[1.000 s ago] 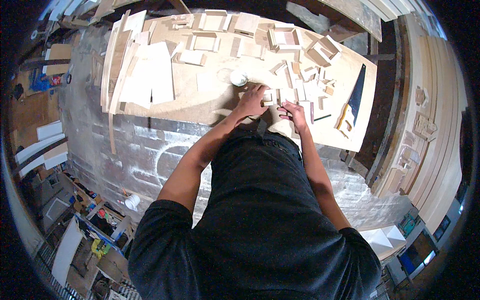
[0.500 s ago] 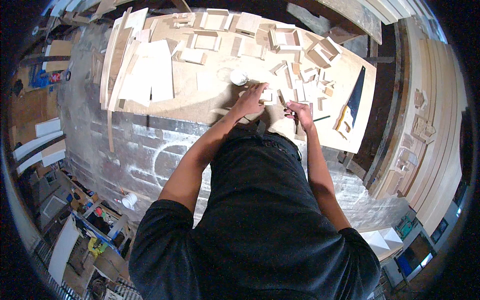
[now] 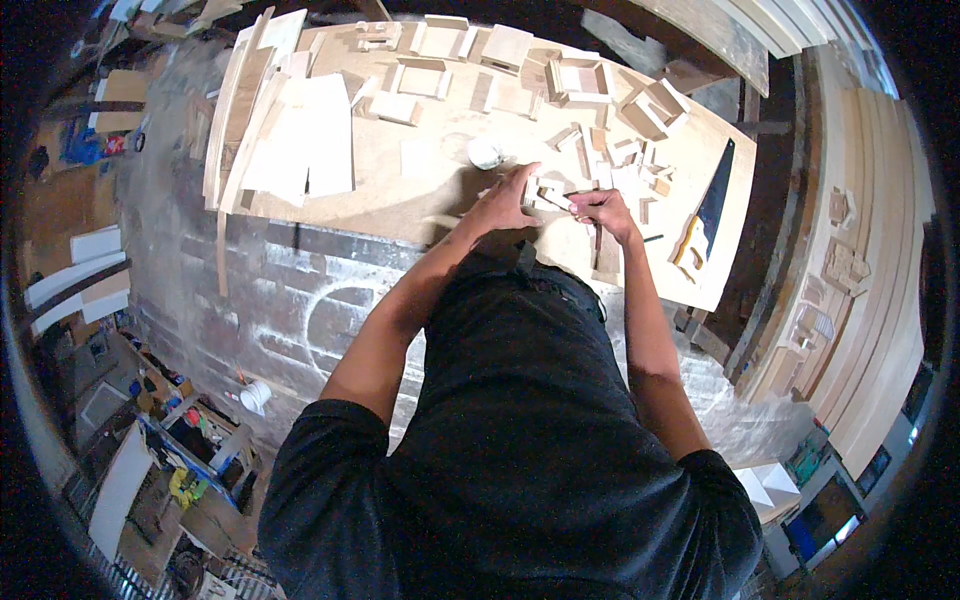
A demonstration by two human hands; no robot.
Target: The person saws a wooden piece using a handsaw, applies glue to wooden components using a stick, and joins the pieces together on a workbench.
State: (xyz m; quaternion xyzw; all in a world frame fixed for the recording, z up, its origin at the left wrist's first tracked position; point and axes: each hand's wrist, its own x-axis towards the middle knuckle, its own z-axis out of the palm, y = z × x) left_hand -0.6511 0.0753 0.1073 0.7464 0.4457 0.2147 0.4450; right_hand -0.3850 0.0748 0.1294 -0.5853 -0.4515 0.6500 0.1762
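My left hand [image 3: 506, 202] curves round a small pale wooden assembly [image 3: 540, 187] near the table's front edge. Its thumb and fingers lie on either side of the piece. From the right, my right hand [image 3: 606, 212] pinches a thin, light strip of wood [image 3: 556, 201], whose far end meets the assembly. Whether the strip touches or only overlaps it is too small to tell. Just beyond my left hand stands a white round container [image 3: 485, 152].
Several small wooden box-like pieces [image 3: 580, 80] stand along the table's far side. Offcuts [image 3: 630, 160] lie beyond my right hand, and a handsaw [image 3: 706, 215] lies at the right. White sheets [image 3: 325, 140] and long strips [image 3: 235, 150] cover the left end of the wooden tabletop [image 3: 400, 205].
My right hand has brought the thin strip left, against or over the small assembly, turning it flatter. My left hand stays round the assembly. The whole view has shifted slightly.
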